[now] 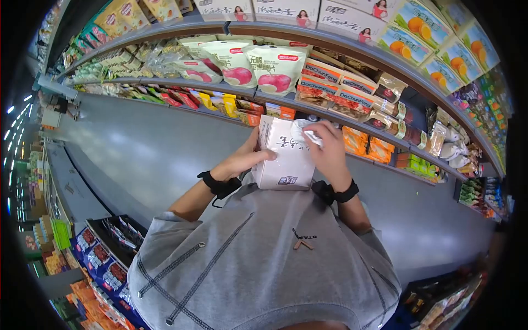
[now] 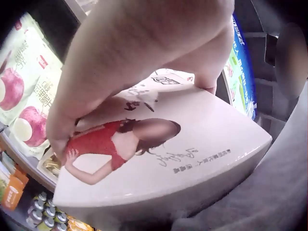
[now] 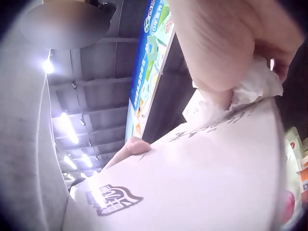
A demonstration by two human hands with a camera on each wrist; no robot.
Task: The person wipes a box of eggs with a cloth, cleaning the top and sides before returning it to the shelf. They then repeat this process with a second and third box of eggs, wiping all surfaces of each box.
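Note:
A white carton [image 1: 283,168] with dark lettering is held up in front of the chest. My left hand [image 1: 247,158] grips its left side, with the thumb [image 3: 138,146] lying on the lettered face. Seen from the left wrist, the carton [image 2: 211,130] has a printed figure in red on its side. Bunched in my right hand [image 1: 331,153] is a crumpled white tissue [image 1: 300,132], held against the carton's lettered face near the far end. The right wrist view shows the tissue [image 3: 257,84] under the curled fingers, right at the carton's surface [image 3: 207,178].
Curved store shelves [image 1: 220,85] run along the front, with bagged snacks [image 1: 275,69], DaChunFeng packs [image 1: 335,91] and similar white cartons [image 1: 286,11] above. Grey floor [image 1: 148,143] lies below. Blue packages [image 1: 102,258] stand at the lower left.

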